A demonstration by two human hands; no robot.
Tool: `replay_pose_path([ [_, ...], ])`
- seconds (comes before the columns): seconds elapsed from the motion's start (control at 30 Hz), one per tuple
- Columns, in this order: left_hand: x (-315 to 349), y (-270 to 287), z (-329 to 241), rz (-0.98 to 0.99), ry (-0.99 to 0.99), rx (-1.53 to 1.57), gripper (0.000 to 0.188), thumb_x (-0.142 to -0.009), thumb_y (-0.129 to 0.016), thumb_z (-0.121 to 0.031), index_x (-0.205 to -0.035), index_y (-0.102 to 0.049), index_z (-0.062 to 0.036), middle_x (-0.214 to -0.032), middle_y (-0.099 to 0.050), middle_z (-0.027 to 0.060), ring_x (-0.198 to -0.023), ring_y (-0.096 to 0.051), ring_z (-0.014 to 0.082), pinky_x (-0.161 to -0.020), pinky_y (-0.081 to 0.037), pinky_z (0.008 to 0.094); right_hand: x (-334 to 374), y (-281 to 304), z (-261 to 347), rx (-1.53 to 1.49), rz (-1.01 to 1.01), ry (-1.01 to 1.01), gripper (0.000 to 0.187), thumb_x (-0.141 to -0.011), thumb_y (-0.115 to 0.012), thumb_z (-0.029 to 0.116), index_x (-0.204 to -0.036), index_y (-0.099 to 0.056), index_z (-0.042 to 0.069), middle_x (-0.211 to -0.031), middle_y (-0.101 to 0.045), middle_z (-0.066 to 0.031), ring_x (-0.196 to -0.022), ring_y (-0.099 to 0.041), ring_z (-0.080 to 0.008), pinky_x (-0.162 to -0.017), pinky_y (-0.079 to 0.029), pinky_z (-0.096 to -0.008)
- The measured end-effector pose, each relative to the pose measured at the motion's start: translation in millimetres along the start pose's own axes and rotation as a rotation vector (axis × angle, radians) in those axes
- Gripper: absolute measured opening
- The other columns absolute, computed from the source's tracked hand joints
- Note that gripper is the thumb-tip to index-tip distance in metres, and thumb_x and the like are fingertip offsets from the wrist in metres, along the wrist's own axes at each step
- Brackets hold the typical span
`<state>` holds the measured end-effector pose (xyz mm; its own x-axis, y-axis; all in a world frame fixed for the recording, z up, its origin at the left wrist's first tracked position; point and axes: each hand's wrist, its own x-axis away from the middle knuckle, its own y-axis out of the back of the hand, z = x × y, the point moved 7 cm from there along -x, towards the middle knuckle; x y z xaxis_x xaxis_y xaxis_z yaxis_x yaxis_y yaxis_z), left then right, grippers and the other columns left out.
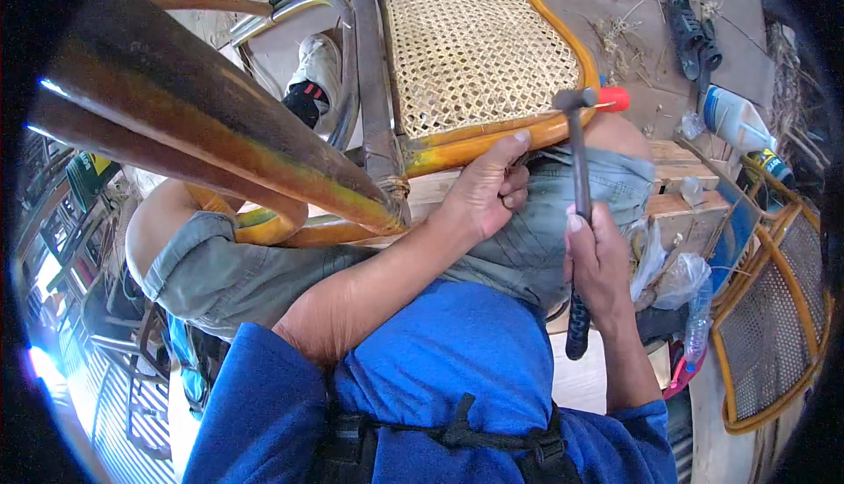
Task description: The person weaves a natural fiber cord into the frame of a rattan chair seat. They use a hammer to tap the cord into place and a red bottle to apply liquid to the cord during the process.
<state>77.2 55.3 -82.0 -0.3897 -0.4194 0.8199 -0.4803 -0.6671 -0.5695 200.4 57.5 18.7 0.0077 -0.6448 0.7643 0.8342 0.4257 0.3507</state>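
Observation:
A rattan chair with a woven cane panel (479, 40) lies across my lap, its curved yellow-brown frame pole (466, 155) running along the panel's near edge. My left hand (486, 187) is closed on this pole, thumb on top and fingers curled below. In my right hand (600, 260) is a hammer (581, 167), gripped around the shaft, its black grip end pointing toward me. The metal head is over the corner of the frame; whether it touches cannot be told. Just beside the head is a red cylindrical piece (614, 99), partly hidden by the hammer.
Thick dark chair poles (220, 106) rise close at the left. Wooden crates (681, 176) stand at the right, with plastic bags (684, 280) and a clear bottle (698, 330). Another cane-panelled frame (774, 334) leans farther right. Black sandals (693, 37) and cane scraps lie on the floor.

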Motion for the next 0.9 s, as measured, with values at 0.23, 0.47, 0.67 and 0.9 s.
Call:
replay_pose_path([
  [0.23,0,2,1,0.005,0.004,-0.005,0.019,-0.079,-0.068,-0.027,-0.084,-0.053,-0.0181,-0.06,-0.04,-0.0087,-0.042,-0.029,0.0029,-0.038,-0.025,0.0189,-15,-2,-6,0.198,0.059,-0.033,0.025,-0.091,-0.046,0.023,-0.096,-0.05,-0.001,-0.064,-0.052,-0.0177,-0.059,-0.055,-0.0279,-0.056,-0.043,-0.0389],
  [0.47,2,-1,0,0.014,0.019,-0.001,0.021,-0.08,-0.067,-0.026,-0.075,-0.049,-0.0174,-0.06,-0.041,-0.0068,-0.042,-0.032,0.0041,-0.035,-0.026,0.0194,-8,-10,2,0.192,0.023,0.048,0.024,-0.091,-0.047,0.023,-0.091,-0.049,-0.001,-0.063,-0.05,-0.0169,-0.057,-0.053,-0.0283,-0.054,-0.042,-0.0391],
  [0.67,10,3,0,0.121,0.114,-0.15,0.02,-0.083,-0.064,-0.029,-0.093,-0.054,-0.0147,-0.074,-0.051,-0.0064,-0.049,-0.037,0.0022,-0.043,-0.031,0.0188,19,15,-16,-0.037,-0.184,0.027,0.019,-0.091,-0.05,0.021,-0.089,-0.049,0.002,-0.059,-0.046,-0.0035,-0.055,-0.049,-0.0111,-0.05,-0.04,-0.0299],
  [0.9,41,6,2,0.209,0.123,-0.51,0.024,-0.087,-0.05,-0.012,-0.111,-0.048,-0.0042,-0.092,-0.056,0.0036,-0.063,-0.05,0.0087,-0.053,-0.041,0.0222,84,7,-142,0.048,-0.606,-0.069,0.02,-0.091,-0.047,0.018,-0.101,-0.051,0.001,-0.067,-0.053,-0.0056,-0.059,-0.051,-0.0162,-0.056,-0.044,-0.0301],
])
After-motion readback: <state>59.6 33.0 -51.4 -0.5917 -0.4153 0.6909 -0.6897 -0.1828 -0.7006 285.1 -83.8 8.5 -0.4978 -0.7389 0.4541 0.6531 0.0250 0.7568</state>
